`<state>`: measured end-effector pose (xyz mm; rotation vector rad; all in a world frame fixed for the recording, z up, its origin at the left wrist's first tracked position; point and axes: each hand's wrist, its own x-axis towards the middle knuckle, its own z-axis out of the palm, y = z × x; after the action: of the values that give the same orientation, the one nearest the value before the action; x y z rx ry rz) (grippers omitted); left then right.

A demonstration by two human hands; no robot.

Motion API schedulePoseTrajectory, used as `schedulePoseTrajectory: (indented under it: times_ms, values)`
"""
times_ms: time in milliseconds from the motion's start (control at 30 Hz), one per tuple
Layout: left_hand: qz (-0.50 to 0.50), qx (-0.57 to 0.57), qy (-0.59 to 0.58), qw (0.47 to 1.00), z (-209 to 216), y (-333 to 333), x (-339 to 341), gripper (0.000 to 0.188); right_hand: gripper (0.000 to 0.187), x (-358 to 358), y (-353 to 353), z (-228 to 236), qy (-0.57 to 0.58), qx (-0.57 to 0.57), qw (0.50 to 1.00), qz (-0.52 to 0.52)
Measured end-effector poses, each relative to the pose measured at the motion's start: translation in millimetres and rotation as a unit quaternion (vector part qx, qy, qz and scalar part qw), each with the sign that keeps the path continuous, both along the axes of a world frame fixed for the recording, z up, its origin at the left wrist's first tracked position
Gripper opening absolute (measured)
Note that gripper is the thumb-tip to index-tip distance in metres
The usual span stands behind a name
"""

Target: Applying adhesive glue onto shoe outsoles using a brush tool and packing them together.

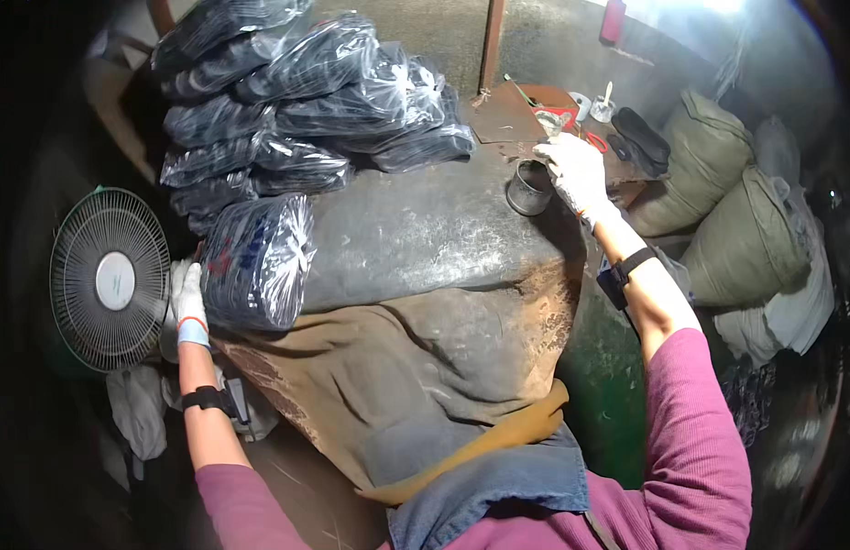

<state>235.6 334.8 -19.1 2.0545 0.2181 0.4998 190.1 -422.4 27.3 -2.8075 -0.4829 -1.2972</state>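
My white-gloved left hand [188,291] rests against the left side of a clear plastic-wrapped bundle [251,261] of dark, stacked flat pieces. Its fingers look stretched out along the wrap. The bundle sits at the table's left edge, its gathered plastic end facing right. At the far right, my gloved right hand [576,174] reaches over the bench with fingers drawn together. What they hold, if anything, is too small to make out. Just left of it stands a dark round pot [529,189]. Beyond the fingertips are a small dish [551,121] and red-handled scissors [595,142].
Many similar wrapped bundles [306,101] are piled at the back left. A fan [113,280] stands close by my left hand. Stuffed green sacks [750,238] crowd the right side. Brown cloth [425,367] drapes over the near edge; dark soles [640,142] lie at the back right.
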Motion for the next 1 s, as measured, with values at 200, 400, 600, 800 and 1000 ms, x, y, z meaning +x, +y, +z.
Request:
schedulePoseTrajectory:
  times_ms: [200,400,600,800,1000]
  values:
    - [0.059,0.490,0.043,0.868,0,21,40,0.071,0.021,9,-16,-22,0.077,0.023,0.994,0.077]
    - [-0.111,-0.201,0.336,0.914,-21,-2,18,0.079,0.033,-14,0,-7,-0.027,0.116,0.993,0.011]
    - [-0.135,-0.344,0.184,0.911,-23,-88,0,0.062,0.037,3,138,14,0.130,0.264,0.925,0.239]
    - [-0.135,-0.263,0.210,0.932,-20,-112,-29,0.119,0.076,42,283,-58,0.289,0.448,0.825,0.186]
    - [-0.163,-0.313,0.210,0.912,-27,-143,-85,0.117,0.099,-49,335,-69,0.351,0.359,0.854,0.138]
